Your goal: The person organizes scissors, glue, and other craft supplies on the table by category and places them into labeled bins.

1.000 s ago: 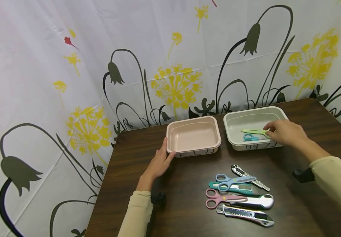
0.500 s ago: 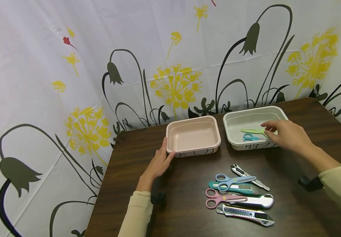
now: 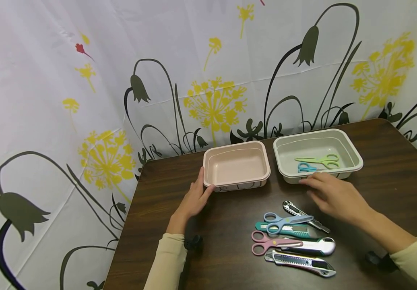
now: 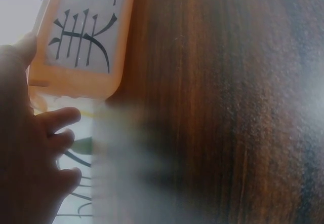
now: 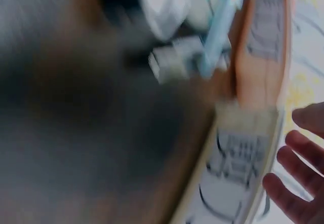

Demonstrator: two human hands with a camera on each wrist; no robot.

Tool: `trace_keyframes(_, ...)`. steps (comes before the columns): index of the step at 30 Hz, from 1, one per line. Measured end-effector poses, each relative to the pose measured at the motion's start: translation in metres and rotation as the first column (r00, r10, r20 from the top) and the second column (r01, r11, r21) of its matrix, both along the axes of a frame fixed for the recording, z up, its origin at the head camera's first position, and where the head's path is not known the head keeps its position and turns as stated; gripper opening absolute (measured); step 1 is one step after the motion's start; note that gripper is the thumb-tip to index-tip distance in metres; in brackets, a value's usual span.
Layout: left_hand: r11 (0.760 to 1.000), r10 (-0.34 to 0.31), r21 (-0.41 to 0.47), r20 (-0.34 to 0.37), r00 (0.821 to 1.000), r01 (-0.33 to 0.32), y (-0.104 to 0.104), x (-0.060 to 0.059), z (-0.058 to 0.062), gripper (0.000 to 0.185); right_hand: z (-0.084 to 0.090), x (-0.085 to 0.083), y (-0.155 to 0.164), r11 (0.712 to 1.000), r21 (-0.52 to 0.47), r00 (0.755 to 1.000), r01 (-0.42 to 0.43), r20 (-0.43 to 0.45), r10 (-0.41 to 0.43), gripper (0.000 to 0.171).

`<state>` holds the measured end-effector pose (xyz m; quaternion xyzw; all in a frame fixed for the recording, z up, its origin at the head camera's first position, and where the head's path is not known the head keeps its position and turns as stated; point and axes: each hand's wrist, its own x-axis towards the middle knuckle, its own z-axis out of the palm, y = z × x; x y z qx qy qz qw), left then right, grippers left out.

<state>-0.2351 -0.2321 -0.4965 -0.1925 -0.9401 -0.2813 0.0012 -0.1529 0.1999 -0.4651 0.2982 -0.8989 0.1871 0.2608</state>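
2 hands at 2 bins on a dark wooden table point(image 3: 230, 241), with scissors and cutters nearby.
The left hand point(image 3: 194, 197) touches the left front corner of the pink bin point(image 3: 235, 169), its fingers extended and grasping nothing. In front lie pink scissors point(image 3: 277, 243), light blue scissors point(image 3: 285, 222) and 4 cutters: teal point(image 3: 295, 230), black-and-white point(image 3: 294, 209), white-and-green point(image 3: 311, 246) and silver point(image 3: 299, 261); the light blue scissors rest across the teal cutter. Just beside the pink bin is the pale bin point(image 3: 313, 146), holding small blue scissors point(image 3: 305, 167) and green scissors point(image 3: 323, 162). The right hand point(image 3: 335, 195) hovers before that bin, fingers loosely bent and free; whether a fingertip touches the wall, I cannot tell.
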Motion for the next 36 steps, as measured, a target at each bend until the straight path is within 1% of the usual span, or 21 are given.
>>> trace_keyframes(3,1.0,0.001,-0.004,-0.002,1.0,-0.001,0.0,-0.001,0.0,0.078,-0.011,0.013,-0.014,0.996,0.061,0.994,-0.069,0.087,0.064,0.041)
trace_keyframes(4,1.0,0.001,-0.006,0.0,1.0,-0.001,0.0,-0.001,0.0,0.078,-0.014,0.017,-0.019,0.992,0.076,0.99,-0.096,0.115,0.087,0.041)
trace_keyframes(8,1.0,0.002,-0.008,0.007,1.0,-0.002,-0.002,-0.001,-0.002,0.079,-0.028,0.03,-0.035,0.976,0.137,0.964,-0.167,0.231,0.132,0.039)
trace_keyframes(10,1.0,-0.002,-0.004,0.008,1.0,0.002,-0.002,0.0,-0.003,0.079,-0.033,0.035,-0.04,0.967,0.163,0.955,-0.196,0.256,0.151,0.039)
trace_keyframes(11,1.0,-0.004,-0.003,0.007,1.0,0.004,-0.001,0.0,-0.003,0.078,-0.034,0.036,-0.042,0.964,0.177,0.953,-0.198,0.266,0.147,0.039)
trace_keyframes(13,1.0,-0.008,-0.001,0.005,1.0,0.008,-0.001,0.001,-0.002,0.078,-0.036,0.039,-0.044,0.96,0.192,0.953,-0.203,0.263,0.149,0.038)
trace_keyframes(17,1.0,-0.014,0.008,-0.003,1.0,0.014,0.0,0.0,-0.001,0.078,-0.038,0.039,-0.048,0.962,0.211,0.962,-0.171,0.248,0.117,0.035)
trace_keyframes(23,1.0,-0.005,0.008,0.0,1.0,0.005,-0.002,-0.002,0.0,0.078,-0.041,0.035,-0.053,0.952,0.271,0.976,-0.143,0.199,0.09,0.028)
trace_keyframes(27,1.0,-0.014,0.006,-0.005,1.0,0.014,-0.002,-0.003,0.001,0.078,-0.043,0.034,-0.054,0.946,0.298,0.982,-0.125,0.175,0.074,0.024)
trace_keyframes(31,1.0,-0.017,0.012,-0.015,1.0,0.018,-0.002,-0.003,0.001,0.078,-0.043,0.033,-0.055,0.945,0.305,0.982,-0.122,0.173,0.071,0.023)
trace_keyframes(36,1.0,-0.013,0.004,-0.008,1.0,0.013,-0.002,-0.002,-0.001,0.079,-0.044,0.034,-0.057,0.944,0.303,0.981,-0.13,0.18,0.077,0.023)
